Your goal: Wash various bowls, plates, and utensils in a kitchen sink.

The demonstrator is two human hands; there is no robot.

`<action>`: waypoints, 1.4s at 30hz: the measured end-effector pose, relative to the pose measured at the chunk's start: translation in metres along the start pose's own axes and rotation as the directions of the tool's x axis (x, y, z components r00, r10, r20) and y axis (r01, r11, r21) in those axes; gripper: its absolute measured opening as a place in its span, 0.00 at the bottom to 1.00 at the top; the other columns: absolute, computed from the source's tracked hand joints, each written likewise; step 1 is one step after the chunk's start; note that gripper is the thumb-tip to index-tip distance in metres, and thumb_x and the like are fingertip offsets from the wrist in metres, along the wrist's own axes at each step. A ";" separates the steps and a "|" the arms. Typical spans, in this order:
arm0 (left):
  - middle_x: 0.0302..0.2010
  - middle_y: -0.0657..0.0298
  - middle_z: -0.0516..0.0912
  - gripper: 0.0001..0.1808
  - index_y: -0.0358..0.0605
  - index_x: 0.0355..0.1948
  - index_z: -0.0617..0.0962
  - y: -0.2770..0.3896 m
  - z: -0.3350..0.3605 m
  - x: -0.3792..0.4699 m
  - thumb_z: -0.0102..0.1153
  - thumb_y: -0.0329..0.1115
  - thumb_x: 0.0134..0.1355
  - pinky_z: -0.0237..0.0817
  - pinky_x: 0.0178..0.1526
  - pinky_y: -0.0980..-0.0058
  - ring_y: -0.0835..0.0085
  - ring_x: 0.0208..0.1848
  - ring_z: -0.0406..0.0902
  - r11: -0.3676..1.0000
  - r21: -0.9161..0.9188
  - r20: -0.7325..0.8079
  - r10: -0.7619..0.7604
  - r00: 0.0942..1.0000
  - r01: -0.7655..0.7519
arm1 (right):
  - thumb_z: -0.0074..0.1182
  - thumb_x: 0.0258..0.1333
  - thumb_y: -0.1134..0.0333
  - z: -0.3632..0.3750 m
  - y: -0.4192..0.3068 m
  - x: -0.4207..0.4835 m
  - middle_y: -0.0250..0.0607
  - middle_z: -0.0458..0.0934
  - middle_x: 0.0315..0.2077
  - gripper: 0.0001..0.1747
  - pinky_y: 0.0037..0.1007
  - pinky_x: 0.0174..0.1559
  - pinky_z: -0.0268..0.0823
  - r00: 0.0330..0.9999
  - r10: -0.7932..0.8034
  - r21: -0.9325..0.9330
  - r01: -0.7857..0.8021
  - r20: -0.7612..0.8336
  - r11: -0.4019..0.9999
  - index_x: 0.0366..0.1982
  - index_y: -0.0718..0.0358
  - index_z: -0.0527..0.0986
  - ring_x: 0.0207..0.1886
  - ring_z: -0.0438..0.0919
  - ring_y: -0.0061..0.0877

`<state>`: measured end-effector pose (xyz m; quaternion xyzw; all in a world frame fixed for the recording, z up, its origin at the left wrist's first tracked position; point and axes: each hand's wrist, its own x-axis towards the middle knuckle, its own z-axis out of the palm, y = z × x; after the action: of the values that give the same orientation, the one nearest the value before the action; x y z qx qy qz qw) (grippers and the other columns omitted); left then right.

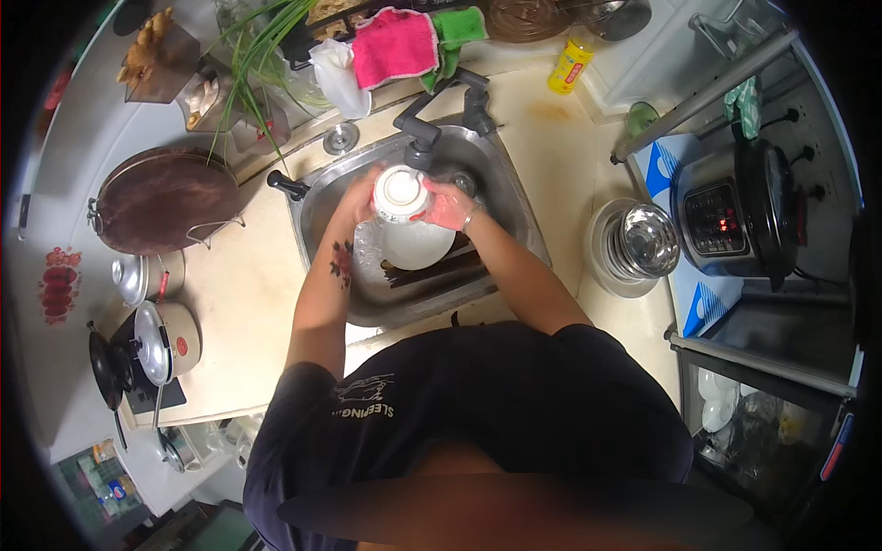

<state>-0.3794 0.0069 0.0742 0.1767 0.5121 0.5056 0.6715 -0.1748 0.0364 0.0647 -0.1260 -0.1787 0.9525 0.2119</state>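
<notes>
A white bowl (402,193) is held bottom side up between my two hands, just below the spout of the dark faucet (419,141). My left hand (365,195) grips its left side, and my right hand (449,204) has hold of the right side, with a bracelet at the wrist. Beneath them in the stainless steel sink (331,172) lies a larger white bowl or plate (419,244), resting by a dark brown flat piece (448,268). A small clear or metal round thing (464,183) shows behind my right hand.
Stacked bowls (646,241) stand on the right counter beside an electric pressure cooker (716,213). A yellow bottle (570,65) is at the back. Pink (395,48) and green cloths (460,31) hang behind the faucet. Pots (169,341) and a large brown round pan or lid (165,200) are left.
</notes>
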 end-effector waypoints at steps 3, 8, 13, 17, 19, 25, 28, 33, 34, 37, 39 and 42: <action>0.35 0.56 0.81 0.23 0.33 0.43 0.74 -0.010 0.004 0.015 0.45 0.47 0.63 0.73 0.39 0.64 0.67 0.34 0.80 0.978 0.206 -0.024 -0.023 0.999 0.027 | 0.49 0.58 0.59 -0.007 -0.001 -0.003 0.37 0.72 0.50 0.23 0.42 0.55 0.62 0.997 0.024 -0.032 -0.026 -0.070 0.999 0.54 0.59 0.66 0.54 0.71 0.32; 0.42 0.41 0.76 0.22 0.29 0.46 0.73 -0.059 0.070 0.015 0.49 0.40 0.59 0.62 0.49 0.58 0.48 0.44 0.74 0.348 0.893 -0.157 0.834 0.528 -0.284 | 0.46 0.59 0.68 -0.015 -0.004 0.017 0.36 0.77 0.41 0.12 0.35 0.49 0.68 0.961 -0.206 -0.088 0.193 -0.182 0.977 0.44 0.62 0.72 0.46 0.75 0.28; 0.40 0.44 0.78 0.22 0.36 0.47 0.75 -0.078 0.056 0.036 0.51 0.42 0.57 0.63 0.48 0.58 0.48 0.45 0.74 0.245 0.924 -0.135 0.927 0.350 -0.293 | 0.45 0.60 0.68 -0.003 0.003 0.014 0.36 0.77 0.37 0.10 0.30 0.44 0.69 0.897 -0.299 -0.276 0.212 -0.326 0.937 0.40 0.63 0.73 0.42 0.76 0.25; 0.26 0.44 0.79 0.21 0.32 0.39 0.77 -0.033 0.029 0.050 0.54 0.42 0.54 0.67 0.38 0.55 0.45 0.33 0.77 0.221 0.954 0.081 0.465 0.882 -0.204 | 0.45 0.61 0.65 -0.007 0.022 0.014 0.37 0.77 0.33 0.10 0.30 0.40 0.69 0.917 -0.227 -0.363 0.099 -0.329 0.927 0.39 0.63 0.72 0.35 0.78 0.26; 0.23 0.45 0.78 0.20 0.32 0.36 0.78 -0.028 0.054 0.042 0.55 0.42 0.53 0.68 0.35 0.54 0.44 0.29 0.77 0.364 0.917 0.014 0.376 0.927 -0.162 | 0.44 0.62 0.65 -0.009 0.017 0.017 0.36 0.77 0.31 0.09 0.30 0.39 0.70 0.830 -0.317 -0.303 0.190 -0.458 0.934 0.37 0.62 0.72 0.33 0.77 0.26; 0.25 0.45 0.78 0.19 0.34 0.35 0.78 -0.069 0.105 -0.008 0.52 0.42 0.54 0.67 0.39 0.54 0.41 0.32 0.75 -0.186 0.940 0.215 0.974 0.075 -0.285 | 0.40 0.64 0.62 -0.003 -0.009 0.016 0.34 0.75 0.30 0.12 0.29 0.35 0.70 0.843 -0.267 -0.128 0.234 -0.467 0.964 0.36 0.61 0.72 0.31 0.75 0.23; 0.31 0.43 0.80 0.21 0.34 0.38 0.77 -0.041 0.092 -0.006 0.52 0.43 0.52 0.67 0.40 0.57 0.45 0.38 0.77 0.456 0.880 -0.227 0.648 0.727 -0.132 | 0.40 0.64 0.62 0.013 0.010 0.011 0.33 0.75 0.30 0.12 0.29 0.38 0.70 0.833 -0.294 -0.307 0.158 -0.469 0.939 0.36 0.61 0.71 0.32 0.75 0.23; 0.34 0.42 0.79 0.18 0.35 0.30 0.80 -0.018 0.074 0.011 0.55 0.42 0.49 0.68 0.40 0.60 0.45 0.39 0.77 0.069 0.996 0.021 0.409 0.912 -0.054 | 0.39 0.65 0.62 0.020 0.018 0.019 0.34 0.75 0.32 0.12 0.28 0.43 0.68 0.865 -0.255 -0.186 0.191 -0.432 0.964 0.37 0.61 0.71 0.37 0.75 0.25; 0.34 0.43 0.79 0.18 0.35 0.30 0.81 -0.028 0.102 -0.003 0.56 0.42 0.49 0.69 0.40 0.61 0.45 0.39 0.77 0.134 0.989 -0.034 0.623 0.781 -0.065 | 0.39 0.64 0.62 0.004 0.009 0.020 0.34 0.76 0.32 0.12 0.30 0.44 0.68 0.885 -0.276 -0.039 0.283 -0.374 0.958 0.37 0.60 0.71 0.37 0.75 0.26; 0.37 0.43 0.78 0.20 0.32 0.34 0.79 -0.061 0.097 -0.008 0.57 0.42 0.50 0.68 0.40 0.58 0.45 0.39 0.76 -0.215 0.967 0.245 0.928 0.281 -0.134 | 0.40 0.64 0.63 -0.005 -0.004 0.016 0.34 0.76 0.31 0.10 0.30 0.45 0.68 0.891 -0.279 0.035 0.311 -0.358 0.950 0.36 0.60 0.71 0.37 0.76 0.26; 0.41 0.44 0.77 0.23 0.32 0.38 0.77 -0.077 0.094 0.004 0.53 0.46 0.55 0.66 0.43 0.53 0.47 0.42 0.76 0.132 0.968 -0.103 0.985 0.141 -0.215 | 0.41 0.64 0.63 -0.008 0.002 0.013 0.34 0.77 0.34 0.10 0.30 0.45 0.68 0.889 -0.322 -0.037 0.328 -0.325 0.944 0.37 0.60 0.72 0.39 0.76 0.25; 0.46 0.48 0.76 0.22 0.42 0.44 0.76 -0.074 0.045 0.027 0.42 0.49 0.63 0.64 0.49 0.52 0.50 0.46 0.75 0.948 -0.245 -0.319 0.118 0.940 -0.202 | 0.43 0.61 0.66 0.002 0.007 0.005 0.40 0.78 0.33 0.10 0.34 0.41 0.67 0.909 -0.274 -0.318 0.172 -0.314 0.932 0.37 0.60 0.74 0.36 0.77 0.30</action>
<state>-0.3045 0.0109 0.0234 0.0448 0.5170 0.6459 0.5599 -0.1822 0.0318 0.0628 -0.3024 -0.2857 0.8479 0.3287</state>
